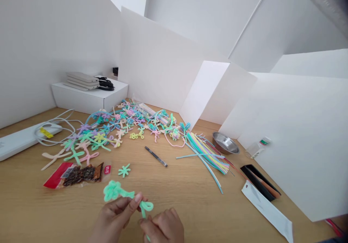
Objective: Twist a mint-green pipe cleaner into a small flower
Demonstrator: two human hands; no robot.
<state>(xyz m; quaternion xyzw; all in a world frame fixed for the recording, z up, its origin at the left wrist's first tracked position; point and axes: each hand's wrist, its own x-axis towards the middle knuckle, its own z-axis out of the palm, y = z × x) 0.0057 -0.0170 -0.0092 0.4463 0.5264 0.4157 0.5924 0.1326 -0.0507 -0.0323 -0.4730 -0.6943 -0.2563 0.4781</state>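
My left hand [115, 217] and my right hand [163, 226] are close together at the bottom of the view, both pinching a mint-green pipe-cleaner figure [116, 191]. Its fluffy looped head sticks out to the upper left, and a smaller loop stands beside my left thumb. My fingers hide its lower stem. A small green pipe-cleaner flower [124, 170] lies on the wood just beyond my hands. Farther off is a heap of pastel pipe-cleaner flowers [116, 130].
A bundle of loose pastel pipe cleaners [206, 156] fans out on the wooden table [174, 203], near a steel bowl [225, 143]. There are also a black pen [156, 156], a red food packet [73, 174], a black case [259, 182], white cables [54, 127], and white partition boards [293, 134].
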